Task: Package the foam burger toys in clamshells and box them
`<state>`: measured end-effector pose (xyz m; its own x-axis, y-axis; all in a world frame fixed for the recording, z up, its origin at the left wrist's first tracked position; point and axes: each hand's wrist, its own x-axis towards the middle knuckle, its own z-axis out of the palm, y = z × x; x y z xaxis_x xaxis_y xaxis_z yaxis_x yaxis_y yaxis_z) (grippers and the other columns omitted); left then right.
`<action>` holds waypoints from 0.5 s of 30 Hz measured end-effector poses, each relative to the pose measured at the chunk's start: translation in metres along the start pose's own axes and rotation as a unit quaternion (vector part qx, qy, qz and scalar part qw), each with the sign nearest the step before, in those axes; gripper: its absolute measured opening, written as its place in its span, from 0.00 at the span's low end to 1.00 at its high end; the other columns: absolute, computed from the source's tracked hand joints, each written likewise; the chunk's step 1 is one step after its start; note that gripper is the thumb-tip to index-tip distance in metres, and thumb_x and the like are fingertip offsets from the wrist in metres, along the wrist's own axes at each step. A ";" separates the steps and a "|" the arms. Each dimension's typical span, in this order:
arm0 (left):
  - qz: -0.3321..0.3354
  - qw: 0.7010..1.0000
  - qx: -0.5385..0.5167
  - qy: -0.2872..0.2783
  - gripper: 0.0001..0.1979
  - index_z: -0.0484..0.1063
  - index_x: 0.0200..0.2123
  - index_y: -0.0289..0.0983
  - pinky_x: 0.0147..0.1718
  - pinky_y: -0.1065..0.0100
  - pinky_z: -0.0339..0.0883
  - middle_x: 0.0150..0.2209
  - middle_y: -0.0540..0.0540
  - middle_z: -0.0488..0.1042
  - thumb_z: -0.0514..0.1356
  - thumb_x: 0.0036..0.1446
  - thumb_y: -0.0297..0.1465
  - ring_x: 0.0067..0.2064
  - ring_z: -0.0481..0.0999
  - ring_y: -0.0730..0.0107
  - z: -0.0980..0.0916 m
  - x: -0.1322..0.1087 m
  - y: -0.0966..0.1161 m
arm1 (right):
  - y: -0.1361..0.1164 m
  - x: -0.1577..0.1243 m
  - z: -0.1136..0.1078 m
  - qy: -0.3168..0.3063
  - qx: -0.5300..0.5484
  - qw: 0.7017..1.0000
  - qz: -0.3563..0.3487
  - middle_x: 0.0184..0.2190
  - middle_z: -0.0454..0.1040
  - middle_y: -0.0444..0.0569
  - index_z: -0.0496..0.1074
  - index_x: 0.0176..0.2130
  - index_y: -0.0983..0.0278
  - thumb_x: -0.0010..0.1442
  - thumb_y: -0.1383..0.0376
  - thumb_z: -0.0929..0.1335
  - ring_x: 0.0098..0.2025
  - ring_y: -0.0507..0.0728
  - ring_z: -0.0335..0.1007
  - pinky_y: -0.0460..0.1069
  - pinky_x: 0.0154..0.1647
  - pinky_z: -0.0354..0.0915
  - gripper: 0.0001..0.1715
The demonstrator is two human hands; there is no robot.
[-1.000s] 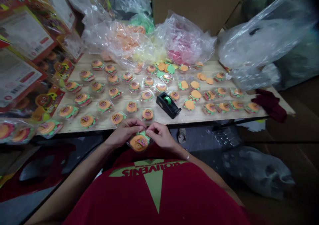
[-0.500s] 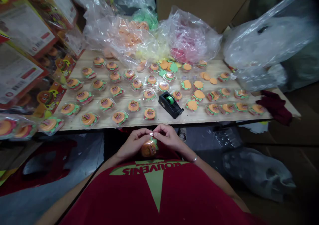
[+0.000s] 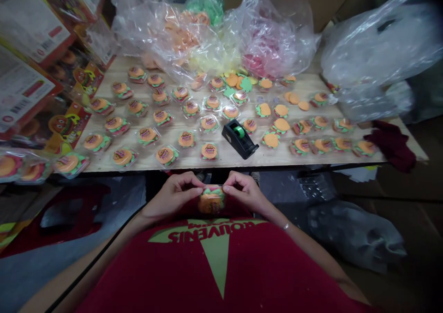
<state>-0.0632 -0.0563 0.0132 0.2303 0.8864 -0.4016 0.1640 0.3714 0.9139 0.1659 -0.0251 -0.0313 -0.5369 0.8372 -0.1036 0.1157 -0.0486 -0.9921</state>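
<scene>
A toy burger in a clear plastic case (image 3: pixel 211 202) is held close to my shirt, below the table's front edge. My left hand (image 3: pixel 180 190) pinches its left upper edge between thumb and forefinger. At the opposite edge, my right hand (image 3: pixel 241 190) pinches it the same way. The case is tilted, with the orange bun toward me and green and pink layers at the top. Straight ahead on the table lies a black tape dispenser (image 3: pixel 239 138) with a green core. Several cased toy burgers (image 3: pixel 209 151) stand in loose rows around it.
Clear bags with orange pieces (image 3: pixel 180 31) and pink pieces (image 3: pixel 258 54) line the back of the wooden table (image 3: pixel 238 163). Printed boxes (image 3: pixel 31 73) are stacked at left. A dark red cloth (image 3: pixel 394 144) hangs over the right corner, and a red stool (image 3: pixel 79 227) stands below left.
My hands have moved apart, from meeting at the middle of the case's top edge to its two sides. The view has shifted slightly.
</scene>
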 end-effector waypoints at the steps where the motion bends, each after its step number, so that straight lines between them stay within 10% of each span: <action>1: -0.005 1.000 0.001 0.003 0.09 0.76 0.29 0.33 0.32 0.71 0.61 0.28 0.48 0.74 0.64 0.49 0.35 0.31 0.70 0.71 0.001 0.001 0.000 | 0.000 -0.001 0.000 0.004 -0.002 1.000 -0.001 0.26 0.69 0.44 0.69 0.29 0.65 0.58 0.57 0.68 0.28 0.51 0.62 0.45 0.29 0.57 0.13; 10: 0.007 0.999 0.039 0.034 0.10 0.76 0.28 0.32 0.33 0.70 0.62 0.27 0.46 0.75 0.63 0.48 0.35 0.31 0.70 0.70 0.008 0.008 -0.001 | -0.007 0.009 -0.013 -0.074 -0.017 0.997 0.016 0.26 0.69 0.43 0.69 0.30 0.66 0.59 0.60 0.68 0.28 0.50 0.61 0.45 0.29 0.57 0.11; 15: -0.015 0.998 0.004 0.069 0.12 0.75 0.28 0.33 0.32 0.70 0.63 0.27 0.47 0.75 0.63 0.47 0.37 0.30 0.70 0.70 0.004 0.016 -0.009 | 0.001 0.024 0.005 0.019 -0.074 0.997 -0.017 0.23 0.68 0.43 0.69 0.27 0.65 0.57 0.62 0.67 0.26 0.50 0.61 0.45 0.27 0.55 0.11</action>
<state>-0.0574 -0.0467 -0.0013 0.0916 0.9042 -0.4171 0.1773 0.3974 0.9004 0.1491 -0.0078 -0.0348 -0.5115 0.8568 -0.0653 0.2221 0.0584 -0.9733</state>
